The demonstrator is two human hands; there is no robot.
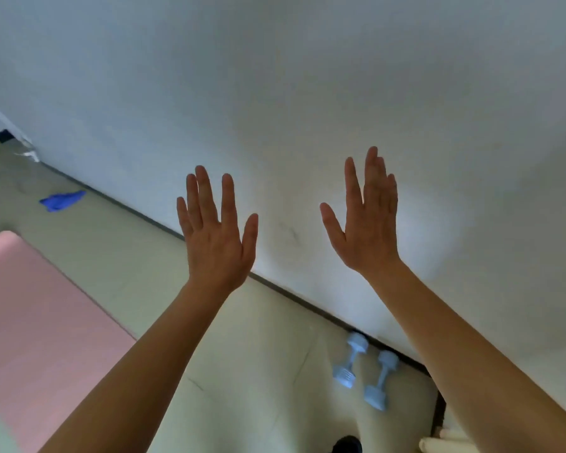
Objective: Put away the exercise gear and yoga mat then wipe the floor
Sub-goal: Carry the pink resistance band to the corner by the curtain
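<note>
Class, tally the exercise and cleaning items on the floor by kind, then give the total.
Light blue dumbbells: 2
Pink yoga mat: 1
Blue cloth: 1
Total: 4

- Pink foam-like yoga mat [40, 315]: matt, smooth, soft-looking, without sheen.
- Two pale blue dumbbells [352, 359]: matt coating, like plastic or rubber; fine ribbing on one end; too blurred to tell the material for sure.
- Crumpled blue cloth [62, 201]: soft fabric, wrinkled, matt.
- Pale greenish tiled floor [242, 371]: hard and smooth, faintly glossy, with thin joints and a few dark scuff lines.
- White painted wall [307, 93]: matt, smooth, lightly smudged low down.
- Dark skirting strip [151, 221] at the wall's foot: smooth, dull.
</note>
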